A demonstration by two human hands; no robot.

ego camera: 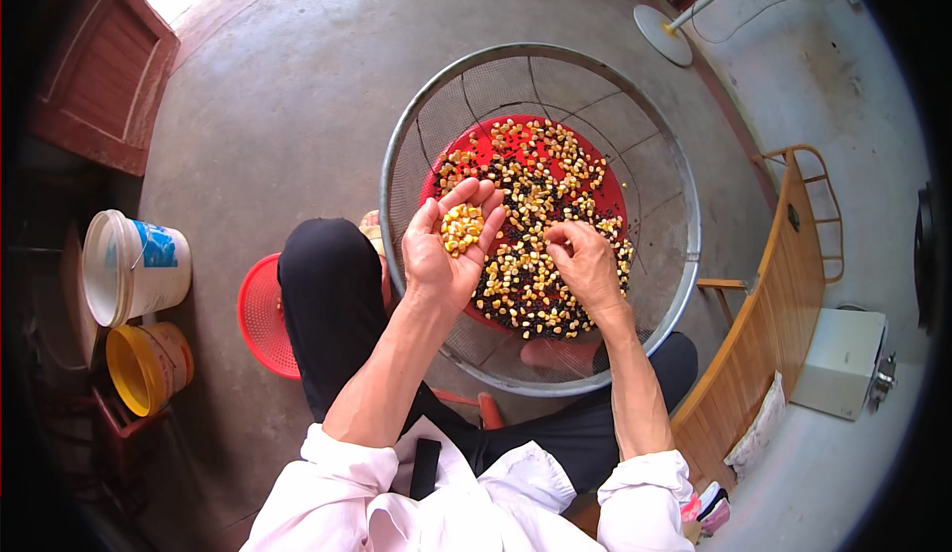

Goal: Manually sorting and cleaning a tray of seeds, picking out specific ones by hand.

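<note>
My left hand [446,254] is cupped palm up, with a small heap of yellow corn kernels [462,229] in it. Below both hands lies a round red plastic tray [513,236], inside a large round wire-mesh sieve [647,187] with a metal rim. Corn kernels mixed with small black beans or seeds [547,318] are spread over the tray, some spilling past its lower right edge. Over the right part of this mix, my right hand [587,262] points its thumb and fingers down, pinched close together. Whether a kernel is between those fingertips is hidden.
A red perforated plastic basket [260,314] sits on the floor beside my left knee. Farther left are a white bucket [160,273] and a yellow-lined bucket [167,366]. On the right stand a wooden bench [766,291] and a fan with a round base [663,35].
</note>
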